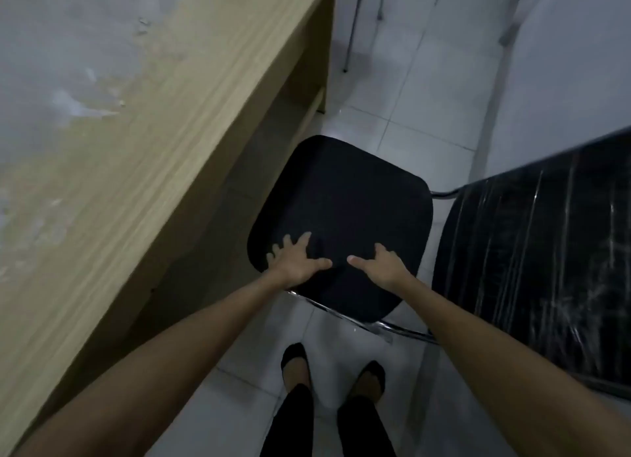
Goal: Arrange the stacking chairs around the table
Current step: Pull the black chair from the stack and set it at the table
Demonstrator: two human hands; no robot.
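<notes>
Hands, left hand (296,263) and right hand (382,267), press flat, fingers spread, on rounded black fabric chair (345,200).

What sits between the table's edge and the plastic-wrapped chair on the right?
In the head view, the black chair stands between the table and the wrapped chair, both hands on it.

White tiled floor (403,91) w/ grey grout lines carries everything here. Wooden table (143,156) stands on it at left, light wood-grain top w/ pale worn patches, edge running diagonally; open shelf space beneath. Black-seated chair (345,210) sits on floor just beside table edge, chrome frame showing under its near side. Second black chair (532,251), shiny plastic wrap on it, stands at right, close to the first. Thin metal chair legs (355,26) touch floor farther back. Person's two dark shoes (297,364) planted on tiles at bottom.
</notes>
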